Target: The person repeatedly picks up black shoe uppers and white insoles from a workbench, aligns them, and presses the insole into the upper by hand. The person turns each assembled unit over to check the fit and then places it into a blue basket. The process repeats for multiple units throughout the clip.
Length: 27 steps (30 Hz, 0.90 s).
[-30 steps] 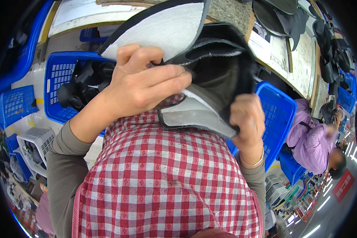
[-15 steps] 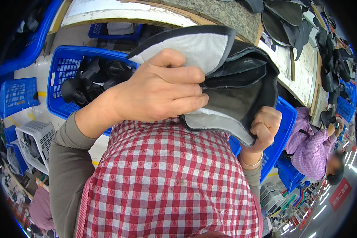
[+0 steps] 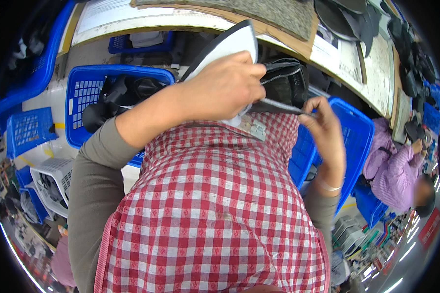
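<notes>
My left hand [image 3: 225,88] grips a folded stack of black and white shoe upper pieces [image 3: 278,83] against my chest, fingers closed over its top. A white lining face [image 3: 227,44] of the stack sticks up above my knuckles. My right hand [image 3: 325,129] pinches the lower right edge of the same stack, thumb and fingers on its grey rim. A red and white checked apron [image 3: 215,205] fills the view below both hands.
A blue crate [image 3: 90,95] with black pieces stands at my left, another blue crate [image 3: 352,136] at my right. A worktable edge [image 3: 181,17] with black shoe parts runs along the top. A person in a purple top [image 3: 396,166] sits at the right.
The stack has turned more edge-on and dropped closer to my chest. My left hand moved right over it, and my right hand rose from under the stack to pinch its right edge.
</notes>
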Each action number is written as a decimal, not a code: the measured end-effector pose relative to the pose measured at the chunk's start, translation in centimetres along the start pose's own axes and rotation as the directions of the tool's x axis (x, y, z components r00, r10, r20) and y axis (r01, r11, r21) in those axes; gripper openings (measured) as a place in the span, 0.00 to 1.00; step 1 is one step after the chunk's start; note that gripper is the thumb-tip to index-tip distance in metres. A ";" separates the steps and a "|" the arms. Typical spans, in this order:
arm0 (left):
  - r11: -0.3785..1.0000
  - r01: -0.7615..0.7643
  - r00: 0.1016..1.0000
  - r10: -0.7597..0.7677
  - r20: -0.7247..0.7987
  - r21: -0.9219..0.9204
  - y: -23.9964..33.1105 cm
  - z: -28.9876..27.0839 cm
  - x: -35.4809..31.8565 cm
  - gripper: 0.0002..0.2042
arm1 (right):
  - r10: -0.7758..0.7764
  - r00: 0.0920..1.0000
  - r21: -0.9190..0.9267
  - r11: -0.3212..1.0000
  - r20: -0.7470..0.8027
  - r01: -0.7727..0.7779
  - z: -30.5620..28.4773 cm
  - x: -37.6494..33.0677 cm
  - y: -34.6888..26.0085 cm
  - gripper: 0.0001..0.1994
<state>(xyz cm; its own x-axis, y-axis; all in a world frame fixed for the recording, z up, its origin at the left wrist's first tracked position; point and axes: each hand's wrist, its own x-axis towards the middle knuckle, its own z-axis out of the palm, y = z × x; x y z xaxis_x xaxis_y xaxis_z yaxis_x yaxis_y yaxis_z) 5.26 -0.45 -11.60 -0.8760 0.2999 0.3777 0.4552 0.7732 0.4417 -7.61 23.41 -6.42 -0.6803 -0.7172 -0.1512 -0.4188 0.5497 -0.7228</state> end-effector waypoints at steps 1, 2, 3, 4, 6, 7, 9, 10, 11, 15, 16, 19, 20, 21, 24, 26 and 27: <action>0.999 -0.014 1.000 0.014 -0.017 -0.035 -0.6 0.7 0.7 0.06 | 0.053 0.995 -0.128 0.991 0.085 -0.042 -1.7 0.6 -0.7 0.11; 0.999 -0.034 0.999 0.032 -0.038 -0.034 -1.0 1.5 1.2 0.11 | -0.157 0.986 -0.425 0.889 0.062 0.169 -2.2 0.8 -1.2 0.12; 0.998 0.006 0.999 -0.008 -0.031 -0.057 -1.0 2.3 1.6 0.14 | -0.292 0.951 -0.566 0.769 0.103 0.297 -2.4 0.9 -1.5 0.13; 0.997 0.022 0.999 -0.025 -0.047 -0.072 -0.9 2.8 2.0 0.16 | -0.415 0.899 -0.549 0.723 0.143 0.421 -1.9 1.0 -1.6 0.13; 0.995 0.017 0.994 -0.027 -0.104 -0.101 -0.2 3.0 2.4 0.24 | -0.478 0.860 -0.557 0.670 0.181 0.490 0.7 0.9 -1.0 0.14; 0.992 0.053 0.997 -0.058 -0.041 -0.112 0.4 2.6 2.5 0.23 | -0.415 0.874 -0.574 0.664 0.251 0.480 2.1 1.0 -0.5 0.13; 0.985 0.160 0.982 -0.153 0.108 -0.068 1.2 0.5 2.7 0.24 | -0.558 0.825 -0.559 0.656 0.093 0.507 3.3 1.0 0.5 0.11; 0.964 0.196 0.981 -0.194 0.030 -0.179 1.1 -1.0 3.0 0.24 | -0.578 0.814 -0.534 0.670 0.060 0.515 3.3 1.0 0.9 0.11; 0.921 0.269 0.963 -0.264 0.057 -0.281 0.9 -2.6 3.3 0.24 | -0.595 0.803 -0.504 0.695 -0.002 0.513 3.1 1.1 1.0 0.10; 0.916 0.324 0.922 -0.250 -0.296 0.236 -1.9 -6.1 5.4 0.22 | -0.581 0.814 -0.472 0.710 0.026 0.522 2.2 2.4 0.0 0.07; 0.950 0.310 0.949 -0.307 -0.064 0.043 -2.3 -5.7 5.7 0.20 | -0.589 0.807 -0.521 0.677 0.041 0.521 2.7 2.7 -0.5 0.06; 0.986 0.082 0.971 -0.112 0.213 0.146 -3.1 -3.6 6.2 0.12 | -0.629 0.769 -0.619 0.561 0.112 0.550 5.3 3.8 -1.4 0.02; 0.989 0.109 0.963 -0.129 0.237 0.095 -3.4 -3.0 5.9 0.10 | -0.628 0.769 -0.604 0.569 0.119 0.558 6.0 4.4 -1.3 0.02; 0.964 0.251 0.932 -0.218 0.290 -0.082 -3.3 -2.4 5.5 0.11 | -0.683 0.724 -0.575 0.555 0.097 0.601 6.5 5.2 -1.0 0.03; 0.700 0.645 0.755 -0.522 0.397 -0.306 -3.0 -1.3 2.8 0.15 | -0.609 0.664 -0.437 0.502 0.434 0.746 6.3 8.7 1.3 0.06; 0.734 0.507 0.810 -0.585 -0.040 -0.452 -0.6 1.2 0.1 0.13 | -0.364 0.724 -0.076 0.865 0.586 0.496 5.1 12.2 3.7 0.13; 0.770 0.479 0.783 -0.592 -0.191 -0.422 0.4 2.7 -1.3 0.13 | -0.232 0.729 0.130 0.972 0.643 0.194 4.7 13.5 4.9 0.16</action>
<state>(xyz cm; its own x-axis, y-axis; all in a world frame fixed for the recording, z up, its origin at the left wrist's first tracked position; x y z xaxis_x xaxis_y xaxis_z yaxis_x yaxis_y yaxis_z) 6.14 0.99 -14.13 -0.9248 -0.3294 0.1902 -0.0015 0.5033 0.8641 -15.97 14.40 -15.20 -0.0120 -0.9264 -0.3764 -0.4610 0.3391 -0.8200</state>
